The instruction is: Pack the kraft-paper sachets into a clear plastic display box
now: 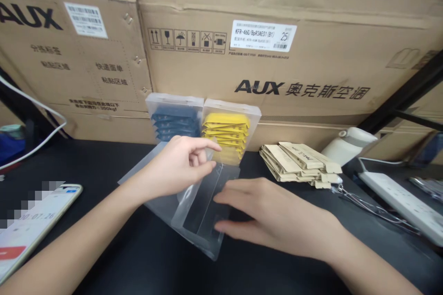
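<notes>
On the black table (138,262), before one upright box (173,100) of blue packets (176,122) and another box (254,120) of yellow packets (224,131), we have an open clear plastic case (204,216) lying askew in front of us. Our left hand (180,161) curls above it, and we cannot tell whether it pinches the plastic; our right hand (266,216) lies over the case's right edge, thumb and fingers parted.

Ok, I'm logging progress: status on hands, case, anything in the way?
Left hand over clear case, right hand at its right side; grips unclear. Case on table, partly covered by hands. Blue packets, yellow packets boxed close behind, likely not blocking.
</notes>
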Demonstrator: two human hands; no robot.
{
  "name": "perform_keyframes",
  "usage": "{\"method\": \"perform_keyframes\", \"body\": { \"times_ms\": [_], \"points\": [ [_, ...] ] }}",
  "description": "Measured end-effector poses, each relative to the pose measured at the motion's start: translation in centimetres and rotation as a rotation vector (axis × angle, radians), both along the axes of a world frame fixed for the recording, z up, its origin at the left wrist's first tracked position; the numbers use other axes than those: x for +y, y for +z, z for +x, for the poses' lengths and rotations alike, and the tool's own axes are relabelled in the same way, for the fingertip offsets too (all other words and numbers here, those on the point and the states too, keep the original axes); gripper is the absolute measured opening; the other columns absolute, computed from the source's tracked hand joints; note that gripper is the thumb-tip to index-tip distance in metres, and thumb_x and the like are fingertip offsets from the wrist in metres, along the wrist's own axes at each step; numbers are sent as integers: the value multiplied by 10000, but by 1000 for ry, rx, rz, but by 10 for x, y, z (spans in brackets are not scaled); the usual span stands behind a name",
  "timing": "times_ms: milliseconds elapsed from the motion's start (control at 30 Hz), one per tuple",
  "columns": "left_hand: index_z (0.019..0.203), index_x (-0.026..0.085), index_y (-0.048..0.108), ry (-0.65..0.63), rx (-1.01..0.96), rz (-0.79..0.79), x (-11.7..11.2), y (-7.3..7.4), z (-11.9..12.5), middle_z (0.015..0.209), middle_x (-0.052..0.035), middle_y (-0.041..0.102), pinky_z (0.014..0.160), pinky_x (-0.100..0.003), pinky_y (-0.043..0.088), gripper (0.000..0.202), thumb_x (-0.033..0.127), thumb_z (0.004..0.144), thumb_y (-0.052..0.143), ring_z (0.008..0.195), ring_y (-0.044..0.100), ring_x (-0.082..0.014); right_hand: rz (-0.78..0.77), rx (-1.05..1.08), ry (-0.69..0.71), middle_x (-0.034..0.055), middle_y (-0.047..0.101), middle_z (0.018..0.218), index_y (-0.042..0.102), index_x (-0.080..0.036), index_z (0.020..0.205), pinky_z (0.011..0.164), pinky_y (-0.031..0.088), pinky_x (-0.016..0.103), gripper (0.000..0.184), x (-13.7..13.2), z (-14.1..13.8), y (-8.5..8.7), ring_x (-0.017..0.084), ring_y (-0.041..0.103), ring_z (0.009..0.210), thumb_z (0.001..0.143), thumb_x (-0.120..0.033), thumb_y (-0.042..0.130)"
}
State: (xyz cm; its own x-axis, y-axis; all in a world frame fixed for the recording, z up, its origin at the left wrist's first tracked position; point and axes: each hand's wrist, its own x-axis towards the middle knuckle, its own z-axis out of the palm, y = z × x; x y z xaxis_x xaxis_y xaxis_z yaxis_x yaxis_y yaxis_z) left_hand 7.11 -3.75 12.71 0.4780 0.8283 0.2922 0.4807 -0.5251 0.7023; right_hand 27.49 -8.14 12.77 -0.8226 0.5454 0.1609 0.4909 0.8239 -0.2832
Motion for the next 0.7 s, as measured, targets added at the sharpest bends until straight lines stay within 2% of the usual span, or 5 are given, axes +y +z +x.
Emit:
{"method": "perform_keyframes", "body": {
  "times_ms": [100,233,333,467,700],
  "points": [
    [1059,162,681,43,-46,-16,0,1,2,531,44,575,522,-209,451,290,244,793,600,484,540,-101,23,-129,30,47,624,831,643,-160,916,719,453,277,281,-3,-8,-6,180,583,820,890,-430,570],
    [978,156,711,71,-70,-13,-1,-1,3,524,30,595,497,-210,449,241,233,775,606,467,535,-103,103,-150,135,53,621,803,624,-147,866,728,440,287,282,-3,-16,-18,184,553,807,914,-410,532],
    [901,156,731,66,-72,-12,-1,-3,4,527,21,607,488,-208,446,196,219,764,606,466,534,-101,83,-121,175,67,645,823,631,-141,902,743,445,290,284,-4,-19,-22,186,561,821,934,-391,499],
    [886,154,737,85,-100,8,-2,-4,6,523,22,605,480,-201,438,191,208,760,604,456,519,-93,-105,-43,198,57,690,930,622,-165,1073,838,449,292,272,-6,-20,-19,169,610,901,983,-218,371],
    [905,157,733,84,-105,29,-5,-3,6,524,28,592,511,-208,451,202,197,754,604,481,528,-98,-462,95,272,56,698,1064,594,-196,1201,846,468,256,301,-3,-15,-8,150,643,983,965,-197,407]
  ]
}}
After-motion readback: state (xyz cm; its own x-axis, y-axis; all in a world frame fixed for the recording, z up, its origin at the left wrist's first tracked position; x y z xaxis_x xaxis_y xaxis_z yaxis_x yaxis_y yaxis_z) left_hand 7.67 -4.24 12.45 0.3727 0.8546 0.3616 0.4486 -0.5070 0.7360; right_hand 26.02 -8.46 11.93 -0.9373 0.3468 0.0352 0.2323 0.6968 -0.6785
